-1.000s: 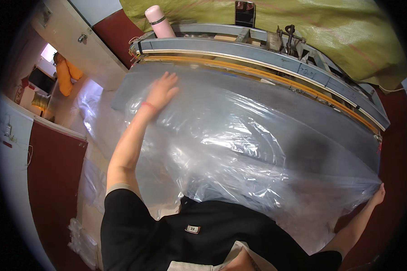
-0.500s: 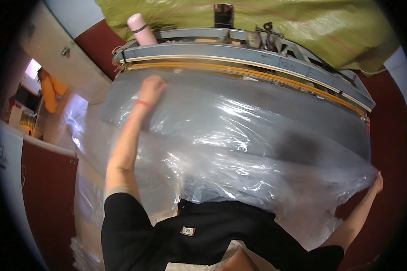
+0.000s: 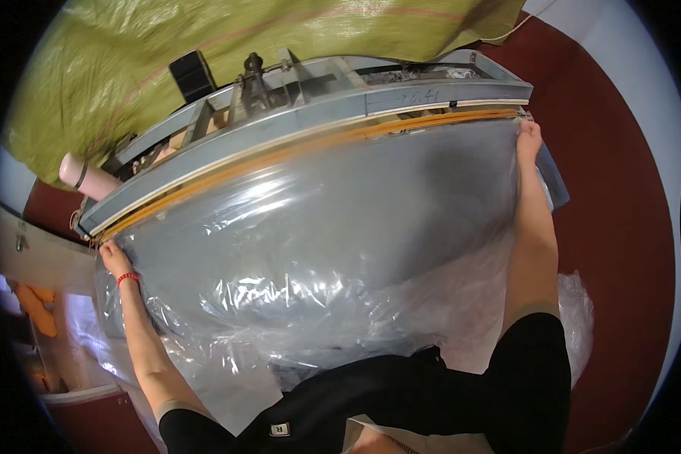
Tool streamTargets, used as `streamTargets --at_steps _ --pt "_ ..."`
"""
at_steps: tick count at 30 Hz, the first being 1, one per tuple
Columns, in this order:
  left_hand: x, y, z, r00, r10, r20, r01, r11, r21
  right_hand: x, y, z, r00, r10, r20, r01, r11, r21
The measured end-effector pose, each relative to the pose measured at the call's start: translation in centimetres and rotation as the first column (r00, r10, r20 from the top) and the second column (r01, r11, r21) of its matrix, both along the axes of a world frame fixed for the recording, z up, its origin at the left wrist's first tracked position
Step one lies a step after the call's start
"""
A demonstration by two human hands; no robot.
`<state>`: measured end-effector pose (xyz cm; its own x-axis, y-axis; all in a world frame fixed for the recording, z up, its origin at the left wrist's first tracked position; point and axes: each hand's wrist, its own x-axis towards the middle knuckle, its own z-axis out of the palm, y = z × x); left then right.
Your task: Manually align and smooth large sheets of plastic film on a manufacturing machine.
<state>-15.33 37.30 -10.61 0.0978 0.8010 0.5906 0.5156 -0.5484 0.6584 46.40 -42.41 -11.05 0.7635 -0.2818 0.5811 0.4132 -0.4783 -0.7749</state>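
I see a big clear plastic sheet (image 3: 333,257) spread wide across the middle of the view, crinkled and shiny, reaching from about nine o'clock to two o'clock. My left hand (image 3: 112,256) sits at nine o'clock on the sheet's left corner, fingers curled down onto the plastic at the low end of the orange strip (image 3: 318,147); it looks pinched on the edge, though the fingertips are partly hidden. A red band (image 3: 128,278) circles that wrist. My right hand (image 3: 529,138) is up at two o'clock, closed on the sheet's far right corner, right where the strip ends. Both arms are stretched wide apart with the sheet taut between them. The sheet's upper edge runs just beside the orange strip of a long grey metal machine (image 3: 310,106), which crosses from ten o'clock to two o'clock. A pink cylinder (image 3: 87,176) lies at ten o'clock beside the machine's left end. Green woven sacking (image 3: 227,38) fills twelve o'clock behind it.
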Motion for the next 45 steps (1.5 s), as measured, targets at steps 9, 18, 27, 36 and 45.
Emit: streamTargets --at_steps 9,18,27,36,45 --pt "0.6 5.1 -1.2 0.966 -0.096 0.239 0.146 0.969 -0.202 1.3 3.6 0.9 0.999 0.025 -0.031 -0.026 1.000 -0.015" --pt "0.1 1.5 0.6 0.743 -0.289 0.604 0.546 0.784 -0.295 0.3 2.9 1.5 0.967 0.248 -0.055 -0.210 0.903 0.376" --pt "0.1 2.0 0.8 0.724 -0.153 0.672 0.407 0.881 -0.239 -0.6 4.1 1.9 0.975 0.201 0.100 -0.224 0.863 0.453" --pt "1.1 3.7 -0.2 0.901 -0.115 0.418 0.168 0.981 -0.093 0.7 4.5 1.4 0.987 0.119 0.112 -0.150 0.930 0.335" --pt "-1.4 5.1 0.0 0.801 0.003 0.598 0.164 0.961 -0.224 1.3 5.0 2.2 0.993 -0.098 0.067 0.073 0.949 0.308"
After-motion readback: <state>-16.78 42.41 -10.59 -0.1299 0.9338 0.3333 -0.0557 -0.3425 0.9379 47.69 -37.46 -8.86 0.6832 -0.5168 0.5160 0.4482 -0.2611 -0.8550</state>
